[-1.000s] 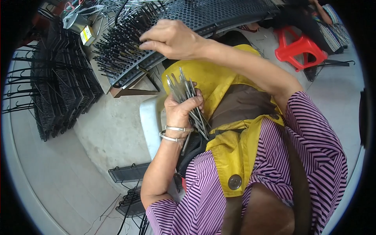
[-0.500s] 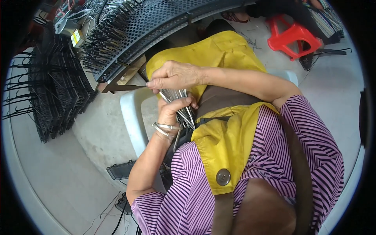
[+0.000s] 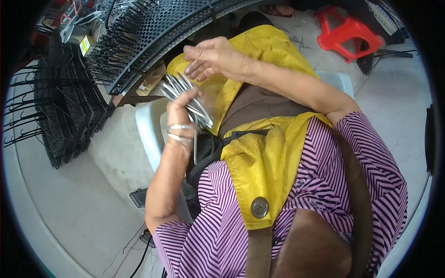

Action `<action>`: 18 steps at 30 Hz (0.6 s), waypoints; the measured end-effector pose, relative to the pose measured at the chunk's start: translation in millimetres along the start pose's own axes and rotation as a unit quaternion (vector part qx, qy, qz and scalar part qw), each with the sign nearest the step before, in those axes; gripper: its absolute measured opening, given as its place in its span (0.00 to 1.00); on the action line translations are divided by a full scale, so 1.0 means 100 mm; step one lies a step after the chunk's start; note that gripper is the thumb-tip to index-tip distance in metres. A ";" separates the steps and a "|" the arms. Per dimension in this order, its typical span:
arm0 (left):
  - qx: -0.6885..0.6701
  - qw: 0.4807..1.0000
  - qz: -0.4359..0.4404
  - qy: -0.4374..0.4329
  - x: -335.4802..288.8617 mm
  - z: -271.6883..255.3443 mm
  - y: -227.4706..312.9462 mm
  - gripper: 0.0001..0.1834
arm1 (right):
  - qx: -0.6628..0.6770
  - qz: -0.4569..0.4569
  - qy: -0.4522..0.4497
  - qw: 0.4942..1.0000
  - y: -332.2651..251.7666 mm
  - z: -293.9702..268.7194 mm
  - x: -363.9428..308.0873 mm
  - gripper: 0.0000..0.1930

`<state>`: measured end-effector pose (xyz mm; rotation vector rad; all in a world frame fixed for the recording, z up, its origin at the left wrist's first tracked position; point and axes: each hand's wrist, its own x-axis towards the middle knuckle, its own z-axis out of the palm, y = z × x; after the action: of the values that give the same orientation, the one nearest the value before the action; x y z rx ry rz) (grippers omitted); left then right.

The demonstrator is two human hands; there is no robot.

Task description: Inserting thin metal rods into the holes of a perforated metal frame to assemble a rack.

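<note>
Above a yellow apron (image 3: 252, 157), a fistful of thin silver metal rods (image 3: 200, 114)

So the left hand (image 3: 177, 111) is wrapped round the bundle mid-length, thumb laid across, ends poking out both ways; my guess is that grip keeps them bunched with the tips free; the right hand (image 3: 218, 59) hovers half open, fingers loosely bent, nothing visible in it; rods sit just below and left of its fingertips, can't tell if they touch; slim dark upright pieces (image 3: 121, 44) crowd the left end of a black perforated panel (image 3: 178, 22), probably because the holes prop them; bundle's on the person's side of its near edge.
</note>
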<state>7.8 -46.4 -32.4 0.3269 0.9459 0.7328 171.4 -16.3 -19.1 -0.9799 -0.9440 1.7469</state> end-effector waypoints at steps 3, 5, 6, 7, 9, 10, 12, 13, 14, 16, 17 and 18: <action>-0.075 0.995 0.026 -0.054 0.07 0.13 0.18 0.05 | 0.005 -0.017 0.034 0.999 0.06 -0.05 -0.03 0.23; -0.099 0.992 0.016 -0.072 0.19 0.13 0.25 0.05 | -0.015 -0.002 -0.002 1.000 0.05 -0.06 -0.07 0.22; -0.100 0.991 0.029 -0.089 0.21 0.13 0.27 0.06 | 0.000 0.009 0.013 1.000 0.05 -0.04 -0.09 0.18; -0.109 0.990 0.027 -0.086 0.24 0.16 0.28 0.05 | 0.001 0.012 0.013 1.000 0.06 -0.03 -0.10 0.18; -0.098 0.993 0.041 -0.050 0.25 0.24 0.29 0.05 | -0.161 -0.186 0.069 0.967 0.06 0.00 -0.14 0.12; -0.098 0.994 0.045 -0.013 0.27 0.25 0.31 0.04 | -0.218 -0.250 0.059 0.942 -0.04 0.12 -0.24 0.11; -0.106 0.994 0.034 0.002 0.31 0.24 0.34 0.04 | -0.369 -0.422 0.015 0.828 -0.12 0.14 -0.32 0.12; -0.114 0.993 0.023 0.017 0.33 0.24 0.35 0.04 | -0.496 -0.565 -0.029 0.659 -0.13 0.15 -0.35 0.13; -0.126 0.992 0.003 -0.011 0.35 0.24 0.36 0.04 | -0.496 -0.567 -0.028 0.657 -0.12 0.20 -0.39 0.13; -0.133 0.991 0.009 -0.014 0.37 0.26 0.36 0.04 | -0.485 -0.614 -0.100 0.615 -0.06 0.29 -0.48 0.15; -0.140 0.990 0.013 -0.014 0.38 0.27 0.34 0.05 | -0.486 -0.616 -0.097 0.612 -0.04 0.29 -0.48 0.15; -0.146 0.989 0.008 -0.026 0.40 0.28 0.34 0.06 | -0.506 -0.604 -0.097 0.607 -0.02 0.30 -0.48 0.15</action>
<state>31.1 6.9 -22.7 0.0961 0.7748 0.8604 159.1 -65.6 4.5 -0.4127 -2.1454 0.0093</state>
